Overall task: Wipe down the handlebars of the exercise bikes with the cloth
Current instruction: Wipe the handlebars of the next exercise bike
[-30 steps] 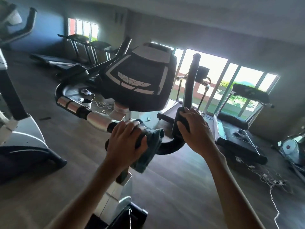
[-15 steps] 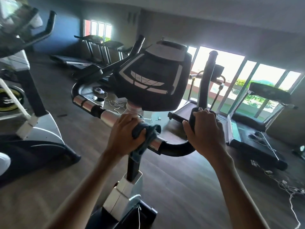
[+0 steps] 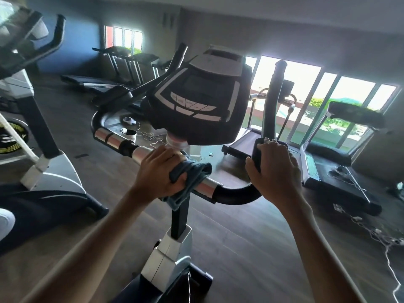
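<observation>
The left hand grips the cloth (dark blue) around the handlebar, below the console. At 3 o'clock, the right hand grips the bar's upright.

The left hand holds a gray cloth around the handlebar, just below the bike's screen. The right hand grips the handlebar's black bend, right of the screen.
</observation>
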Demonstrator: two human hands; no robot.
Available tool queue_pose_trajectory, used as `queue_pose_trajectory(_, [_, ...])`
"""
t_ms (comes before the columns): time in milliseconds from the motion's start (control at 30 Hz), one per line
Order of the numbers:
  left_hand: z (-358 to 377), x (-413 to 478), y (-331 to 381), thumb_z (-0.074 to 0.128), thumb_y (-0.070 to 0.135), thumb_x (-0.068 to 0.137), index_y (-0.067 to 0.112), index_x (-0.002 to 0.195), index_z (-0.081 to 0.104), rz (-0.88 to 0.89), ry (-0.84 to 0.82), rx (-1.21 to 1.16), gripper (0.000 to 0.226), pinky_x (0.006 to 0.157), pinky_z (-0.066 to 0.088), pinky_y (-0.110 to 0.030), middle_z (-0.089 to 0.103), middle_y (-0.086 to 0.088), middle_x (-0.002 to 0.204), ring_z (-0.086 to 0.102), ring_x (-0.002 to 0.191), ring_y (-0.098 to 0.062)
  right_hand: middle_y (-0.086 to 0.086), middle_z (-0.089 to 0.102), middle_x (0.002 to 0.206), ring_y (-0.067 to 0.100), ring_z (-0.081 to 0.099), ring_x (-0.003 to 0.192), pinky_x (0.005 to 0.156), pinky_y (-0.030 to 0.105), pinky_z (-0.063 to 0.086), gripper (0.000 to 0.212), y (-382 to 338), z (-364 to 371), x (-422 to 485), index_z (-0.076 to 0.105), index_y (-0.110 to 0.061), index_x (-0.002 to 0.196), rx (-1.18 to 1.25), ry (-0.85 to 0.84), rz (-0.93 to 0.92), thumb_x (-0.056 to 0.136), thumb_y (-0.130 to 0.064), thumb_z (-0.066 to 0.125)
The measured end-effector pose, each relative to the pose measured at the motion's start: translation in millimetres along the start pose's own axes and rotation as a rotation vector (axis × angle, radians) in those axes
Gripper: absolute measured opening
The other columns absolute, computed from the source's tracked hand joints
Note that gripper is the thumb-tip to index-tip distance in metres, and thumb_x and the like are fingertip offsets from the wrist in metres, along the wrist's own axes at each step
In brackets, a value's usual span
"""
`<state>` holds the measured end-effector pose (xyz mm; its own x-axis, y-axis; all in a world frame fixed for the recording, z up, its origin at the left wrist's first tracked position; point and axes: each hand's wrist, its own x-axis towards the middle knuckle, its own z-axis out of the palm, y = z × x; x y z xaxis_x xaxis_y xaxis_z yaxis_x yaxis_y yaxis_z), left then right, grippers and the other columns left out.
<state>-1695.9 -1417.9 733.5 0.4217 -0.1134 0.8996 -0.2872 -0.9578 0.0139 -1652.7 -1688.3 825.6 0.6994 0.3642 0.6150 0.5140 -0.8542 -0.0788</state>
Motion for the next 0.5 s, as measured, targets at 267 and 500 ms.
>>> queue_pose_trajectory(267, [14,-8,68,0.047,0.046,0.086,0.010,0.097,0.069,-0.146,0.041,0.025,0.043,0.093,0.044,-0.042,0.067,-0.010,0.108,0.059,0.103,-0.028,0.007,0.056,0.113,0.029,0.051,0.112,0.099,0.048,0.041,0.032,-6,1,-1,0.051,-0.011,0.107,-0.018,0.021,0.024,0.087,-0.035,0.054])
queue_pose_trajectory(500, [4,9,45,0.054,0.053,0.086,0.014,0.076,0.062,-0.150,0.035,-0.012,0.041,0.066,0.053,-0.034,0.062,-0.002,0.077,0.058,0.068,-0.019,0.005,0.057,0.116,0.027,0.051,0.114,0.098,0.047,0.041,0.030,-7,-2,-3,0.052,-0.013,0.108,0.013,0.026,0.034,0.088,-0.035,0.056])
